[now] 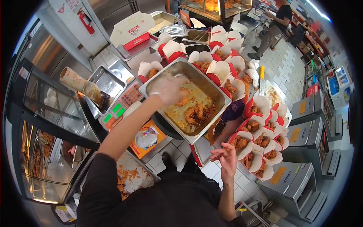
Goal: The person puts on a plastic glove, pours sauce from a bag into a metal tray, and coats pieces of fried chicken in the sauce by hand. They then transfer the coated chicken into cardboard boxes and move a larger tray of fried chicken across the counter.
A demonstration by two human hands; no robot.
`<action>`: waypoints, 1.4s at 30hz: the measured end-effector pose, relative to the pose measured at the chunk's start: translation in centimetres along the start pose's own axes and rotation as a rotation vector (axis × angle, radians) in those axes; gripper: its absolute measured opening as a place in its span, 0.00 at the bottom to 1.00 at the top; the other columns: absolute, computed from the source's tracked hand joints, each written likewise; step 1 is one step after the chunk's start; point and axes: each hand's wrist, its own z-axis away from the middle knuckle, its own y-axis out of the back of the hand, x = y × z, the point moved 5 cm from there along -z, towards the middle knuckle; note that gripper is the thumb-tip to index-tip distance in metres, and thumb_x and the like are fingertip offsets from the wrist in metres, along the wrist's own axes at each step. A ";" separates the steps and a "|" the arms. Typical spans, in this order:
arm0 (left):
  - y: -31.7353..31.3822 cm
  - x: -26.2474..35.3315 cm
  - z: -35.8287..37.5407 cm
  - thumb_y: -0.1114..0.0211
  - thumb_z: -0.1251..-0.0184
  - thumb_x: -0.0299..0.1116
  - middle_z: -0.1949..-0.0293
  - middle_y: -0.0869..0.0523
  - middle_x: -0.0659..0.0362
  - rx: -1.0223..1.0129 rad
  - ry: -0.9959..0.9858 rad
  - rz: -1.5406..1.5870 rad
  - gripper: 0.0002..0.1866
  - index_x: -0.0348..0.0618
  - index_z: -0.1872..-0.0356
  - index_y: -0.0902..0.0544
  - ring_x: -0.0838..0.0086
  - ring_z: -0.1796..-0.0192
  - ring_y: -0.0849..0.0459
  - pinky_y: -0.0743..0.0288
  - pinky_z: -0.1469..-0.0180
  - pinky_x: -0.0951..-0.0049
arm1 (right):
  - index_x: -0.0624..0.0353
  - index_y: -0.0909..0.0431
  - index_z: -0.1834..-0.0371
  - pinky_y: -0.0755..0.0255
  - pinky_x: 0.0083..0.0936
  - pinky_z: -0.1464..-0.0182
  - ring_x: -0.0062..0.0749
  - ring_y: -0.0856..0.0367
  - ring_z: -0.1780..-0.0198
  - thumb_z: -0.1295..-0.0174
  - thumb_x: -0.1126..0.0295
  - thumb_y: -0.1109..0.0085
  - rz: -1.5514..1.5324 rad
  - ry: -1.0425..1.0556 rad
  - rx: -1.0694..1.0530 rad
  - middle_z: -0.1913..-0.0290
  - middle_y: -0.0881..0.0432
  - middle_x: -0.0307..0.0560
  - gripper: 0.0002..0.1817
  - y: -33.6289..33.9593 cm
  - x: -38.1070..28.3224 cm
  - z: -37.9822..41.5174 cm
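My left hand (168, 90), in a clear glove, is inside a deep metal pan (224, 99) with an oily, saucy bottom. Motion blurs its fingers, so what they hold cannot be made out. A few pieces of fried chicken (194, 113) lie in the pan's near right part. My right hand (225, 159) is bare and raised below the pan's right corner, its fingers loosely bent and apart, holding nothing. Close to it on the right stand open red and white boxes (242, 142) filled with fried chicken.
More open boxes (219, 72) crowd behind the pan. A scale (120, 109) and an empty metal tray (109, 81) are at left, beside a glass display case (56, 106). A yellow-handled knife (262, 72) lies at right. A person (278, 22) stands farther back.
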 end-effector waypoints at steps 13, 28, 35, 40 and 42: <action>-9.2 7.6 -1.4 0.23 0.53 0.45 0.42 0.21 0.48 -0.089 -0.478 -0.442 0.37 0.55 0.37 0.24 0.53 0.38 0.24 0.25 0.40 0.56 | 0.63 0.39 0.35 0.24 0.28 0.54 0.32 0.19 0.58 0.36 0.61 0.39 -0.044 -0.014 0.198 0.54 0.17 0.57 0.31 6.1 0.8 4.8; -12.2 2.3 -4.5 0.37 0.36 0.51 0.50 0.19 0.41 -0.304 -0.424 -0.298 0.28 0.43 0.42 0.24 0.48 0.44 0.20 0.25 0.45 0.55 | 0.61 0.38 0.35 0.26 0.26 0.51 0.29 0.20 0.57 0.39 0.68 0.38 -0.118 -0.050 0.177 0.53 0.17 0.54 0.30 6.3 0.5 5.1; -11.4 1.0 -2.7 0.42 0.33 0.52 0.40 0.23 0.45 0.083 -0.310 -0.415 0.29 0.61 0.32 0.29 0.50 0.41 0.21 0.26 0.40 0.54 | 0.61 0.38 0.35 0.27 0.27 0.50 0.29 0.21 0.57 0.39 0.68 0.39 -0.102 -0.039 0.186 0.53 0.17 0.54 0.29 6.5 0.1 5.2; -12.1 0.9 -2.7 0.42 0.33 0.52 0.42 0.24 0.47 -0.237 -0.333 -0.434 0.26 0.62 0.35 0.27 0.50 0.44 0.19 0.27 0.39 0.52 | 0.61 0.37 0.36 0.27 0.27 0.50 0.29 0.21 0.57 0.39 0.68 0.39 -0.090 -0.066 0.192 0.54 0.17 0.54 0.29 6.8 0.7 5.6; -11.7 1.4 -3.3 0.42 0.33 0.53 0.45 0.22 0.48 -0.243 -0.330 -0.491 0.25 0.62 0.37 0.25 0.53 0.46 0.18 0.26 0.40 0.53 | 0.61 0.37 0.36 0.27 0.26 0.50 0.29 0.21 0.57 0.38 0.68 0.39 -0.099 -0.075 0.172 0.54 0.17 0.54 0.29 6.6 0.9 5.3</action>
